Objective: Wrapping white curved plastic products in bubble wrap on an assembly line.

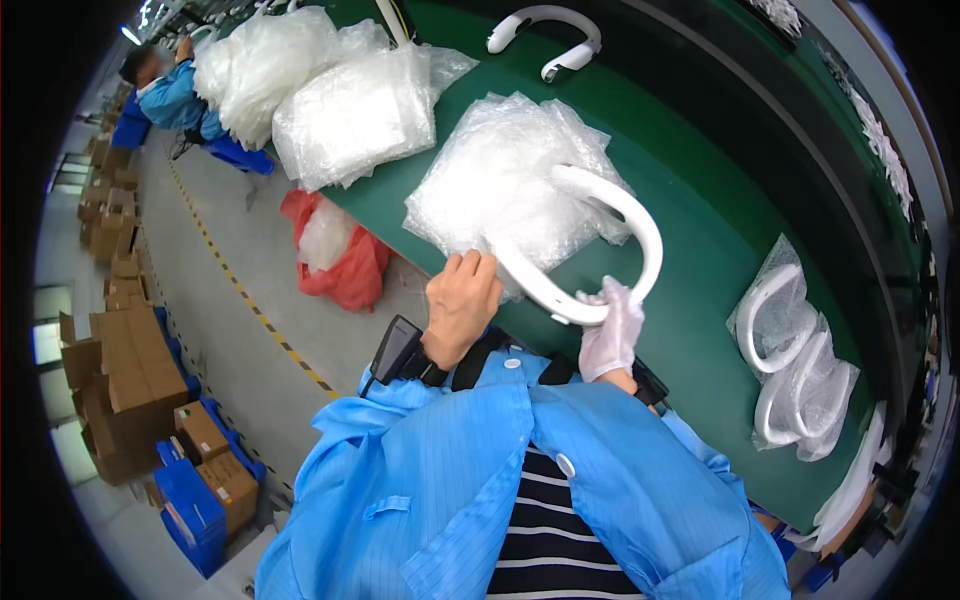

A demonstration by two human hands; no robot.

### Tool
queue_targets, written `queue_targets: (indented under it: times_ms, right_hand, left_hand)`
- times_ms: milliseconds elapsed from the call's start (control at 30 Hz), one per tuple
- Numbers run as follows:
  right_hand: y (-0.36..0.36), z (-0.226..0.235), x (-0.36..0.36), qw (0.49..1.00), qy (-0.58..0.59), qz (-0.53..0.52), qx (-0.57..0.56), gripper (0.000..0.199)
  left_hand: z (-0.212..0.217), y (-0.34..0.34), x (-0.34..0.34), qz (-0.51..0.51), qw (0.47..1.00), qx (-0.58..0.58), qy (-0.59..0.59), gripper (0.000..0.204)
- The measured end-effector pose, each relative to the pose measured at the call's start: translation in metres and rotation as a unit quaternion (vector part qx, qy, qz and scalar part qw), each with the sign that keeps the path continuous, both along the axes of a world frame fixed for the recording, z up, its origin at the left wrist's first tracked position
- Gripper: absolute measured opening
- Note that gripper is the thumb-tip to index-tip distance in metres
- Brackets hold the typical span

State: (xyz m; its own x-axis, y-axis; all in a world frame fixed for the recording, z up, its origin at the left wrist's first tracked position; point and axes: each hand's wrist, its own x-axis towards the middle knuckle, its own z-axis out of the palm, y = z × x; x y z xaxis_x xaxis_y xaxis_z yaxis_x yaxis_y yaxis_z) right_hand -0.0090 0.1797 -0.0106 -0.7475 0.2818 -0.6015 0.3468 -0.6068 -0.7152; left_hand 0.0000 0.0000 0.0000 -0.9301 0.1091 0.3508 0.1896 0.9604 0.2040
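- White U-shaped band [600, 235]: a curved plastic piece, being held over the near edge of the green table [700, 250], partly overlapping the stack of clear plastic bags [500, 180] beneath it; both ends are being supported, which is keeping the arc level above the bags.
- Left hand [460, 305]: bare, fingers curling down and pinching one end of the band where it meets the top bag; whether the bag film is also being caught in the pinch cannot be told.
- Right hand [612, 330]: wearing a thin white glove, fingers closing around the band's other end from below.
- Bagged bands [795, 360]: several white arcs already lying inside clear bags, sitting well apart to the right on the table.
- Loose band [545, 30]: another unbagged white arc, lying at the far side of the table.
- Further bag heaps [330, 100]: bulky clear bundles lying at the table's left end.
- Red sack [345, 255]: slumping on the floor just beside the table.
- Cardboard boxes [135, 370]: standing stacked along the left aisle.
- Another person [170, 90]: in a blue coat, working at the far left.
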Motion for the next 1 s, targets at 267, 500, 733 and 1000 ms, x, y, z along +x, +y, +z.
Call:
queue_targets:
  times_ms: [267, 500, 733, 1000]
  right_hand:
    - [0.013, -0.009, -0.02, 0.944, -0.017, 0.26, 0.2, 0.026]
    - [0.014, -0.013, -0.031, 0.982, 0.013, 0.173, 0.068, 0.025]
    - [0.016, -0.003, -0.011, 0.974, 0.103, 0.051, 0.194, 0.03]
    - [0.089, -0.007, 0.02, 0.975, 0.033, -0.012, 0.217, 0.017]
  left_hand:
    - [-0.011, 0.009, -0.042, -0.041, 0.999, -0.012, -0.007, 0.009]
    - [0.014, 0.037, -0.046, -0.302, 0.953, -0.002, -0.016, 0.011]
    - [0.033, 0.057, -0.051, -0.37, 0.928, 0.041, -0.031, 0.01]
    - [0.046, 0.146, -0.014, -0.58, 0.796, 0.129, -0.118, 0.011]
